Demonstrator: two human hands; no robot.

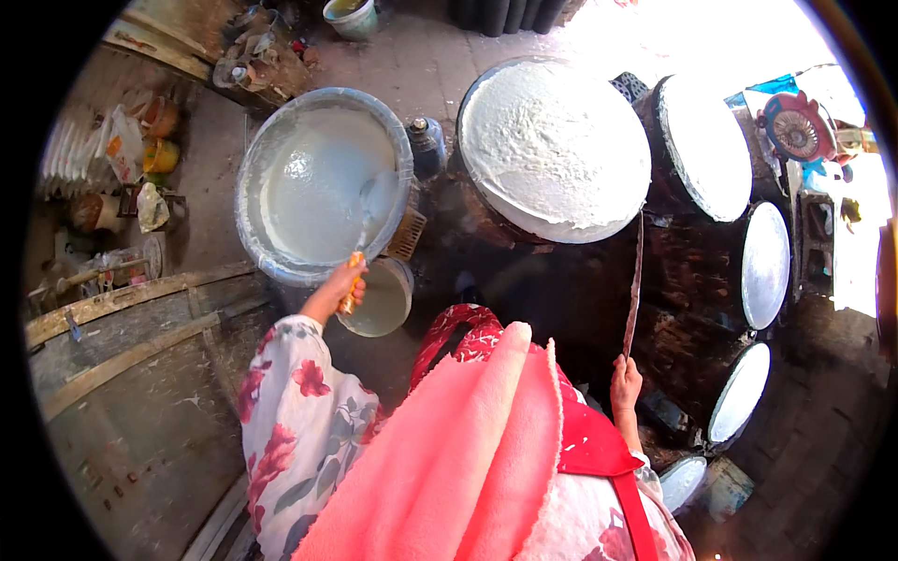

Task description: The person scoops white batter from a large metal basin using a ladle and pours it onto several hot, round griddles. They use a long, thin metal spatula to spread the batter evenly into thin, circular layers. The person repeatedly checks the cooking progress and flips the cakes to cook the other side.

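At the wide basin (247,201), the left hand (339,292) grips a ladle (376,198) by its handle (356,260), perhaps to stay dry, while the right hand (626,383) grips a long strip (636,294).

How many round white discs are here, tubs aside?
5: large disc ahead, second disc to its right; third disc, fourth disc, fifth disc down the right side. More may be hidden.

Before you, the paved floor (402,61) bears a pale bucket (354,26) toward its far edge and a second bucket (388,274) nearer you.
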